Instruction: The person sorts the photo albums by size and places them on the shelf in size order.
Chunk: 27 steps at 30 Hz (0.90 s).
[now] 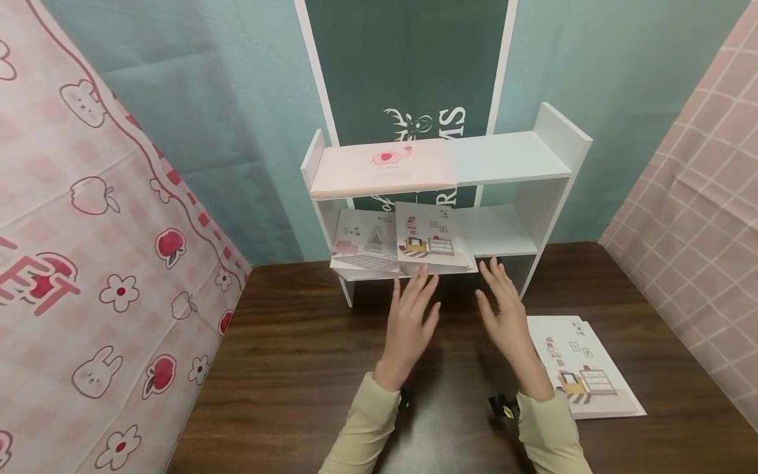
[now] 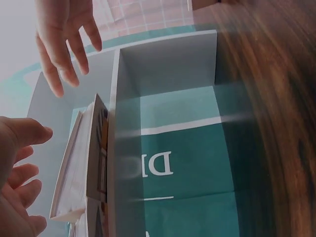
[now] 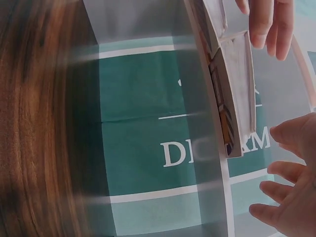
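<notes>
My left hand (image 1: 408,322) hovers in front of the middle shelf with fingers extended, holding nothing. In the head view its fingertips overlap the front edge of a book (image 1: 426,230) showing a yellow chair and a cabinet; the left wrist view shows the hand (image 2: 15,170) apart from the books (image 2: 79,163). Farther right, my right hand (image 1: 503,313) is spread and holds nothing, by the front edge of the same shelf. To the left of the chair book lies another book (image 1: 366,240) with a bedroom drawing. Both lie flat on the white shelf unit (image 1: 494,230).
A pink elephant-print item (image 1: 385,164) covers the left part of the top shelf. On the brown table (image 1: 278,368), a stack of books (image 1: 583,368) lies beside my right forearm. Pink printed cloth (image 1: 130,250) hangs at the left and pink checked cloth (image 1: 693,217) at the right.
</notes>
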Tool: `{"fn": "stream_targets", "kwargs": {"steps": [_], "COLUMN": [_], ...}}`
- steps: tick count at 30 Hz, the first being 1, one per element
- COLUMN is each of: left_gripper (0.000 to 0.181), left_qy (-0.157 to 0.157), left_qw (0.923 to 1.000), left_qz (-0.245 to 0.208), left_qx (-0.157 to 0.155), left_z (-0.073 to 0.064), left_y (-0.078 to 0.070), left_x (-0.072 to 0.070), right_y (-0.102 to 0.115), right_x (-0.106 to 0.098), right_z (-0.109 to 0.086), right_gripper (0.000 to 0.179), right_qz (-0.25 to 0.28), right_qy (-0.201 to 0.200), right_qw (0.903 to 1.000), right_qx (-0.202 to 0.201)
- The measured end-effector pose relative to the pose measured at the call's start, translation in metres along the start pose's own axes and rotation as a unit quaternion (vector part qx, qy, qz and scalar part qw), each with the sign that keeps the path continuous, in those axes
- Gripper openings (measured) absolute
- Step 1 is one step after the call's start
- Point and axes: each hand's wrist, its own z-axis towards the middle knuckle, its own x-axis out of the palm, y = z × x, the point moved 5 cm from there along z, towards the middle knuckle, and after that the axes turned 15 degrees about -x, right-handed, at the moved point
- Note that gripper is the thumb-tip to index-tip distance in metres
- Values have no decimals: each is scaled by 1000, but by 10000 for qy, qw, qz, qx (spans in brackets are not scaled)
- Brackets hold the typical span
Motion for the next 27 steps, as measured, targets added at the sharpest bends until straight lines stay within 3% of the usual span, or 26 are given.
{"fn": "stream_targets", "kwargs": {"steps": [14,27], "left_gripper": [56,57], "left_qy": [277,630], "left_qw": [9994,9979], "left_qz": [44,56], "left_qx": [177,117], "left_z": [-10,-19], "left_y": [-12,-18], "left_x": [16,29], "right_y": [-8,-14], "right_x": [-5,-17], "right_z": [-11,-16], "right_gripper": [54,52], "right_qz": [-6,-81], "right_qy": [29,-35], "right_qw": [9996,9994], "right_qx": [276,346]}}
